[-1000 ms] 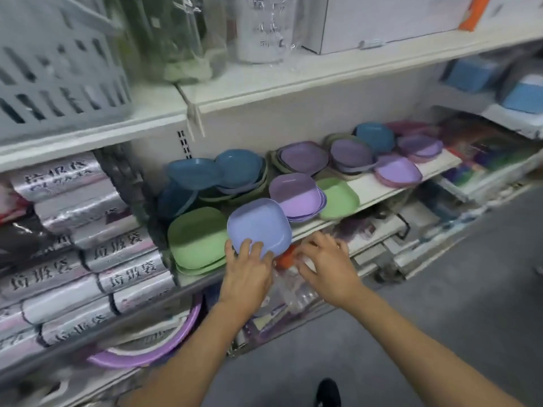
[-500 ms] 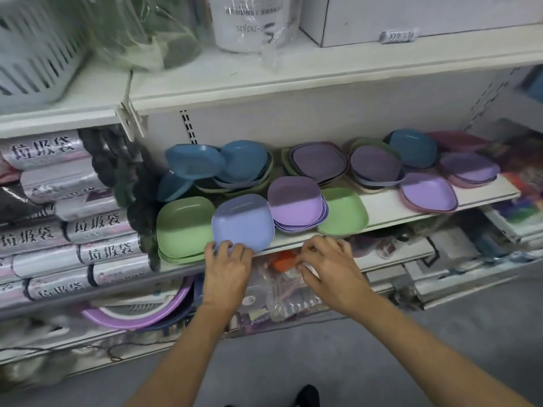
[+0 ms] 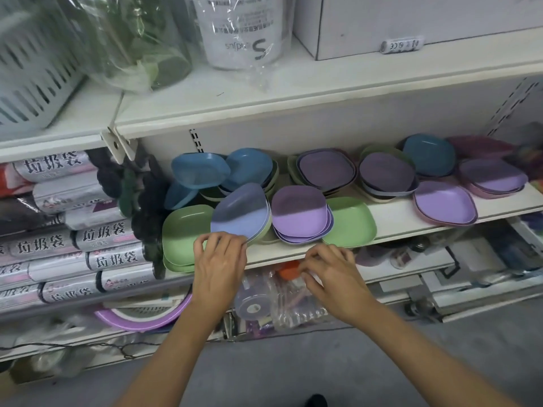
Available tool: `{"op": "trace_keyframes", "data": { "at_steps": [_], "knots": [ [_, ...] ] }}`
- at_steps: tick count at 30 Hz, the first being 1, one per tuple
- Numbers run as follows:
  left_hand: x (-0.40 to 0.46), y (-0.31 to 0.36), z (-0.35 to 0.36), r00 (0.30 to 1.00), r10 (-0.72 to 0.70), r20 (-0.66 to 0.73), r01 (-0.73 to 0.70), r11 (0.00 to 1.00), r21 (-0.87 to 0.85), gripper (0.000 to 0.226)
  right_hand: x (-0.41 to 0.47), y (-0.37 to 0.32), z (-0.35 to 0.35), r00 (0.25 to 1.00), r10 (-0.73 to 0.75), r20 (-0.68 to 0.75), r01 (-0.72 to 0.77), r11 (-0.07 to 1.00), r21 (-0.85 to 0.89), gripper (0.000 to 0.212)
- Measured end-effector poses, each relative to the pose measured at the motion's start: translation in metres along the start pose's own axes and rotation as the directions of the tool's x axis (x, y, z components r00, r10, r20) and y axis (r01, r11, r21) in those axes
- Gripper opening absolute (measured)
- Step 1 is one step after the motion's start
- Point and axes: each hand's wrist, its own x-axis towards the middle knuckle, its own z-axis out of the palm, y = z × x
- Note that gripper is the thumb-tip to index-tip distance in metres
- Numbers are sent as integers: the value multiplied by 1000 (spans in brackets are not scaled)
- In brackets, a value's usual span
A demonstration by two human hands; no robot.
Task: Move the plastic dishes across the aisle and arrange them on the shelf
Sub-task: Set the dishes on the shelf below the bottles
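Note:
Square plastic dishes in blue, purple and green lie in stacks along the white shelf (image 3: 396, 221). My left hand (image 3: 219, 259) pinches the near edge of a periwinkle-blue dish (image 3: 241, 212), which leans tilted on a green stack (image 3: 182, 230) and against a purple stack (image 3: 299, 212). My right hand (image 3: 332, 268) hovers at the shelf's front lip with fingers curled and nothing in it. A single green dish (image 3: 349, 221) lies right of the purple stack.
Rolls of bin bags (image 3: 58, 245) fill the shelf to the left. A white basket (image 3: 32, 69), a wrapped container (image 3: 246, 30) and a box (image 3: 411, 22) stand on the shelf above. Wrapped plastic goods (image 3: 282, 298) and a purple rim (image 3: 141, 318) lie below.
The periwinkle dish has gone from lifted to resting tilted on the green stack, further back on the shelf. My right hand has shifted slightly right along the shelf edge. The camera moved closer.

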Motion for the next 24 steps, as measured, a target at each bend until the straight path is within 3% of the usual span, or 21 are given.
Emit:
{"op": "trace_keyframes", "data": {
  "at_steps": [7, 12, 16, 24],
  "knots": [
    [44, 16, 0, 996, 90, -17, -89, 996, 13, 5, 11, 13, -13, 999, 31, -16, -31, 999, 23, 8],
    [75, 49, 28, 968, 166, 189, -179, 982, 56, 4, 6, 35, -32, 996, 69, -55, -68, 998, 18, 10],
    [78, 66, 42, 948, 51, 315, -65, 997, 32, 4, -5, 59, -44, 992, 111, -61, -112, 994, 2, 12],
    [88, 64, 15, 981, 11, 194, -13, 1000, 6, 7, -12, 87, -52, 985, 155, -76, -154, 988, 9, 11]
  ]
}}
